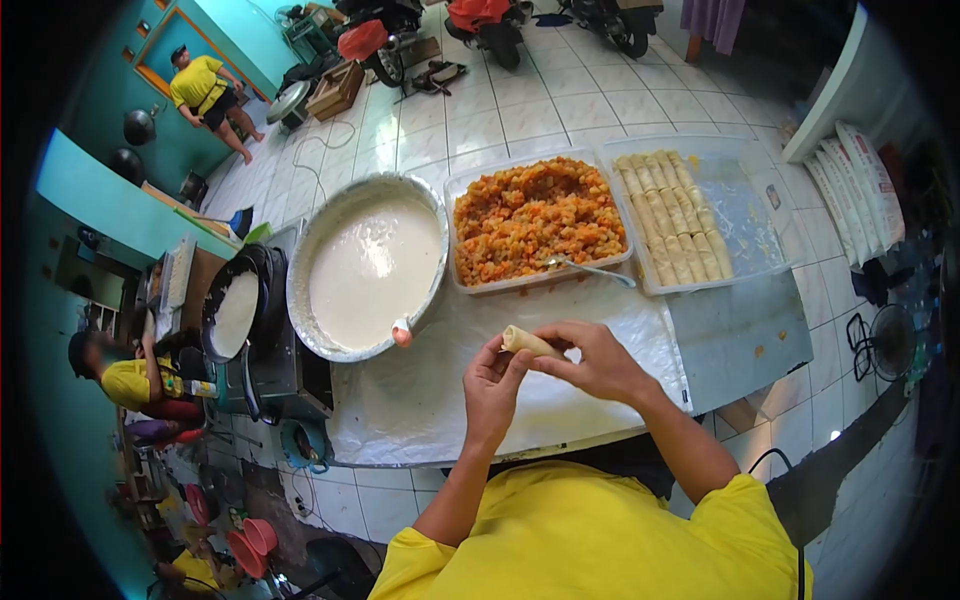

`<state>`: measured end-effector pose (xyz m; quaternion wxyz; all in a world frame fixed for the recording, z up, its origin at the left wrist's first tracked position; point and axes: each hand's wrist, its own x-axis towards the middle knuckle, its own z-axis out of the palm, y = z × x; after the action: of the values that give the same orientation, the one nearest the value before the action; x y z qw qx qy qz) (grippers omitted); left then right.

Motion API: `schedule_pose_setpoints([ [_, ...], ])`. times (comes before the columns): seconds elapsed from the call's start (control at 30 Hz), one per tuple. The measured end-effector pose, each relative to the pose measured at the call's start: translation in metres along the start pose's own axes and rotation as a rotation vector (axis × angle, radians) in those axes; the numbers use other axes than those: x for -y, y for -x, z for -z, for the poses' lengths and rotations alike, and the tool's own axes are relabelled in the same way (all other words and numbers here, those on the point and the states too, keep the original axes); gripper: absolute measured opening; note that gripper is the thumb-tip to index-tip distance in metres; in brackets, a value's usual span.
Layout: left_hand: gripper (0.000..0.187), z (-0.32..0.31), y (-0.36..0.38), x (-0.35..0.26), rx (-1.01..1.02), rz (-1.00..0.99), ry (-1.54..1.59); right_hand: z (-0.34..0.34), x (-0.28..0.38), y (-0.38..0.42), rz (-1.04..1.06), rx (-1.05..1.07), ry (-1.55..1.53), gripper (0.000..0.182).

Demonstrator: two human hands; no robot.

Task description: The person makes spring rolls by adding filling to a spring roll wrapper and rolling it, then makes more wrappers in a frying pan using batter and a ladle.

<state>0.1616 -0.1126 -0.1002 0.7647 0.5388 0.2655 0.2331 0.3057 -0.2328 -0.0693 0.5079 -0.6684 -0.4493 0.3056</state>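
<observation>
Between my two hands, above the plastic-covered table [400,420], is a pale rolled spring roll [533,343]. My left hand [490,385] grips its open-looking left end with thumb and fingers. On the roll's right end, my right hand [598,362] closes with its fingertips, hiding that end. Beyond my hands stands a plastic tub of orange diced filling [535,215], a spoon [590,270] lying across its front corner. To its right, a clear tray [745,240] holds rows of finished rolls [672,215] along its left side.
A large basin of white batter [375,265] stands left of the filling, a handle-like item [402,332] at its rim. Further left, a pan [235,312] with a pale wrapper sits on a stove. One person [205,90] stands far left; another [130,380] sits beside the stove.
</observation>
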Motion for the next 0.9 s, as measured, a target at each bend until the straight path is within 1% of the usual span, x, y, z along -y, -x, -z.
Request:
schedule_pose_setpoints([
  [0.07,0.037,-0.007,-0.001,0.0,0.002,-0.069,0.021,0.0,0.006,0.008,-0.008,-0.086,-0.095,0.04],
  [0.1,0.036,-0.01,-0.002,-0.001,0.014,-0.078,0.006,0.001,0.007,0.012,-0.032,-0.094,-0.169,0.043],
  [0.13,0.035,-0.012,-0.001,-0.002,0.042,-0.097,-0.041,0.002,0.009,0.016,0.003,-0.092,-0.169,0.043],
  [0.2,0.034,-0.016,0.002,-0.011,0.111,-0.112,-0.156,0.009,0.013,0.024,-0.088,-0.082,-0.283,0.045],
  [0.23,0.036,-0.017,0.004,-0.016,0.155,-0.128,-0.192,0.014,0.014,0.027,-0.056,-0.072,-0.278,0.045],
  [0.27,0.037,-0.018,0.005,-0.02,0.197,-0.141,-0.227,0.019,0.016,0.031,-0.104,-0.038,-0.324,0.044],
  [0.3,0.038,-0.02,0.007,-0.026,0.241,-0.144,-0.224,0.022,0.017,0.034,-0.156,-0.003,-0.368,0.044],
  [0.33,0.039,-0.026,0.009,-0.035,0.257,-0.174,-0.208,0.024,0.018,0.038,-0.134,0.008,-0.36,0.044],
  [0.4,0.038,-0.034,0.016,-0.04,0.144,-0.217,-0.277,0.026,0.018,0.044,-0.164,-0.029,-0.457,0.043],
  [0.43,0.038,-0.034,0.019,-0.039,0.137,-0.238,-0.274,0.027,0.018,0.046,-0.164,-0.058,-0.47,0.042],
  [0.5,0.037,-0.033,0.025,-0.034,-0.035,-0.014,-0.164,0.026,0.009,0.051,-0.156,-0.136,-0.467,0.041],
  [0.53,0.037,-0.033,0.025,-0.027,-0.037,-0.028,-0.159,0.025,0.007,0.052,-0.16,-0.172,-0.456,0.04],
  [0.57,0.037,-0.033,0.026,-0.018,-0.012,-0.047,-0.076,0.024,0.003,0.053,-0.153,-0.168,-0.45,0.04],
  [0.6,0.037,-0.038,0.028,-0.014,0.014,-0.06,0.006,0.022,-0.001,0.053,-0.103,-0.208,-0.387,0.038],
  [0.63,0.035,-0.042,0.032,-0.01,0.031,-0.091,-0.011,0.02,-0.002,0.054,-0.057,-0.252,-0.328,0.036],
  [0.67,0.035,-0.045,0.034,-0.007,0.04,-0.079,-0.011,0.019,-0.002,0.054,-0.068,-0.263,-0.329,0.036],
  [0.73,0.035,-0.056,0.041,-0.007,0.096,-0.103,-0.02,0.02,0.002,0.058,-0.019,-0.292,-0.202,0.033],
  [0.77,0.034,-0.059,0.043,-0.006,0.102,-0.094,-0.058,0.02,0.001,0.06,-0.046,-0.287,-0.213,0.037],
  [0.8,0.032,-0.062,0.042,-0.006,0.099,-0.104,-0.064,0.023,0.003,0.063,-0.079,-0.326,-0.216,0.037],
  [0.87,0.031,-0.062,0.04,-0.003,0.098,-0.119,0.048,0.036,0.007,0.067,-0.137,-0.256,-0.331,0.04],
  [0.9,0.031,-0.063,0.038,-0.006,0.081,-0.144,0.044,0.043,0.008,0.068,-0.137,-0.263,-0.349,0.041],
])
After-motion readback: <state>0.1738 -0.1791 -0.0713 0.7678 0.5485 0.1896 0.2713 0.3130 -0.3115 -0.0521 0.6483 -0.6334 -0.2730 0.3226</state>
